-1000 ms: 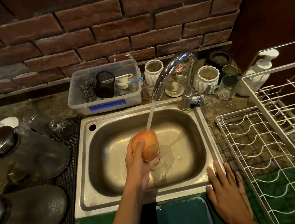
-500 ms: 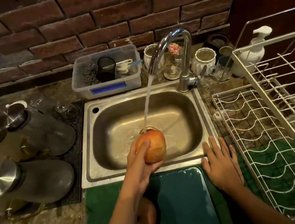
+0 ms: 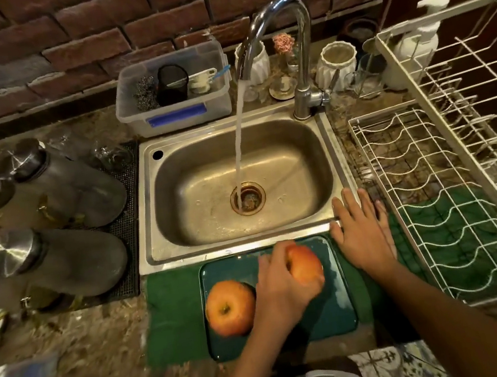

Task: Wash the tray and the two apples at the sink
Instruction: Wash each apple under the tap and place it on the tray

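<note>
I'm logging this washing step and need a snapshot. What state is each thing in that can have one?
Tap: on, water running into the drain.
Sink: wet basin, nothing in it.
Left hand: gripping an apple above the tray.
Held apple: in the left hand.
Other apple: resting on the tray, stem up.
Tray: on the green mat, before the sink.
Right hand: flat, open, at the sink's corner.
Dish rack: no dishes.
</note>
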The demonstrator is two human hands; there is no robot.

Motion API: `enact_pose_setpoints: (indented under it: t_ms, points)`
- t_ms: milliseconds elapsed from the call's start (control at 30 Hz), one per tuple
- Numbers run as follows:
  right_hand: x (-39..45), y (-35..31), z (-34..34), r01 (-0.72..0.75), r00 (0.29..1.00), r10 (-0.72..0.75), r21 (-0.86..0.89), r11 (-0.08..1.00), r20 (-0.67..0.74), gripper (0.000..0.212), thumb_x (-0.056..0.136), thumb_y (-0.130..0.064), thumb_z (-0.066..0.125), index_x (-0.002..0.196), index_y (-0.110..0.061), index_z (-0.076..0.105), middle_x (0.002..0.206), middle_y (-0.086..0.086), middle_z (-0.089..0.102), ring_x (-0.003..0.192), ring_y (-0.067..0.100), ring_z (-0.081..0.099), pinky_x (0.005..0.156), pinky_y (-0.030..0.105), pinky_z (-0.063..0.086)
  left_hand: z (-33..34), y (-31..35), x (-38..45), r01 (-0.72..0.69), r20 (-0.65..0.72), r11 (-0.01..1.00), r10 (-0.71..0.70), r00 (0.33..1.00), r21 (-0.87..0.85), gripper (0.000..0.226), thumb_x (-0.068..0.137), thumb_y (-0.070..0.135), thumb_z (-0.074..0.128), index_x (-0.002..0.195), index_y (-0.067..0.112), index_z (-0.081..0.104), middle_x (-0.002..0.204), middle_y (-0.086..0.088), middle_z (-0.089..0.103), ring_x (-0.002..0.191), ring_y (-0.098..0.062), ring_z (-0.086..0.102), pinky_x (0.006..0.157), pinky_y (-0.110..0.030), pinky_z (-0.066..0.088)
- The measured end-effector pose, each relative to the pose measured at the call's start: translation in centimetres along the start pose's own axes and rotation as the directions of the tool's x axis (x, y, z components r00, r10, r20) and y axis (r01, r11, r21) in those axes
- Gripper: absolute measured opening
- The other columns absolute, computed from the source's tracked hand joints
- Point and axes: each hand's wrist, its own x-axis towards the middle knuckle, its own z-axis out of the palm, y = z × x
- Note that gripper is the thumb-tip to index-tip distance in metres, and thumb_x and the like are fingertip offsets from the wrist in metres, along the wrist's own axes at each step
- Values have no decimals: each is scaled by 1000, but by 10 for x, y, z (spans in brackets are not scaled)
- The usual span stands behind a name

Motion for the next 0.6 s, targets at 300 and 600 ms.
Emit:
enact_pose_setpoints:
  t_ms: [300,600]
  points:
    - [1,1,0,13,1000,-13,24,1000,4,59,100,-51,22,154,-28,29,169,1,14,156,24,4,123,56,10,27,-18,-27,-210,8,899,224,974,383,82,75,37,80,146,33,39,141,-10,33,122,-33,43,101,-41,44]
    - [1,1,0,10,1000,-10,15,1000,-8,58,99,-50,24,152,-27,33,167,2,19,155,26,10,122,57,14,33,-26,-31,-210,-39,874,252,967,438,85,72,39,82,145,31,40,138,-12,38,115,-34,47,93,-41,48]
